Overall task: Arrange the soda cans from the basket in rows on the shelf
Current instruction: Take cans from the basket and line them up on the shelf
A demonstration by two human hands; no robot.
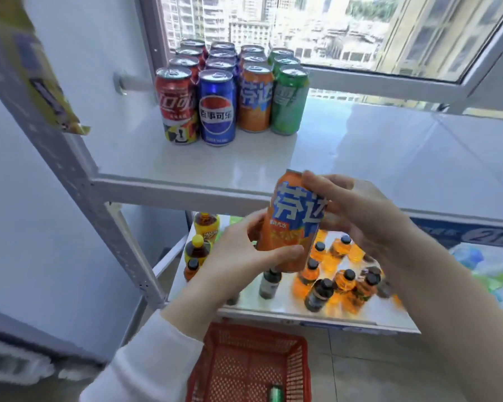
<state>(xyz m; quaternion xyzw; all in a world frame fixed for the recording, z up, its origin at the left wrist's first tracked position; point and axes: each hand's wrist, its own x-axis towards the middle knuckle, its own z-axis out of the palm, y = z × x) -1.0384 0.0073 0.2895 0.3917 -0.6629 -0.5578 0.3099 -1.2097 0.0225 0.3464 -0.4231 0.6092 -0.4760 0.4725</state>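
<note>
Both hands, the left hand [238, 253] and right hand [357, 210], grip an orange can [291, 224] at frame centre. Rows of cans [230, 91] stand on the shelf [360, 146] above; a red basket [250, 364] sits below.

Daylit corner
Window [331, 30] at 1 o'clock, towers beyond; pale wall [84, 53] at 10 o'clock; grey floor [360, 367] at 5 o'clock.

Left grip [242, 248] is raised from lower left, forearm in a white sleeve [145, 364], thumb and fingers curled round the lower part of an orange can [291, 224]. Right grip [357, 210] enters from the right, forearm bare, fingers wrapped round the can's upper part.
</note>
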